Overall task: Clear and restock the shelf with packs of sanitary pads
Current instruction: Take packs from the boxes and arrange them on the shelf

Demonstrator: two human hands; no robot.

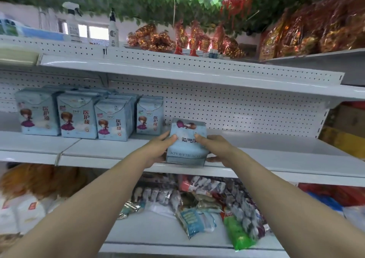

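The pack (187, 145) is at the shelf's (286, 159) front edge, upside down; left hand (158, 149) and right hand (219, 149) grip its sides, fingers (212, 159) curled round it (likely light, soft, slippery film); hold the flanks gently.

On the middle shelf (118, 151) I see rows of sanitary pad packs (79, 117) standing at the left, with the pegboard back panel (237, 107) behind them. Right of those rows, one upturned pack (187, 141) is at the shelf's front edge, gripped between my left hand (158, 149) and right hand (219, 149). Snack packets (197, 202) lie on the shelf below (158, 230); spray bottles (73, 24) stand on the shelf above (177, 68).
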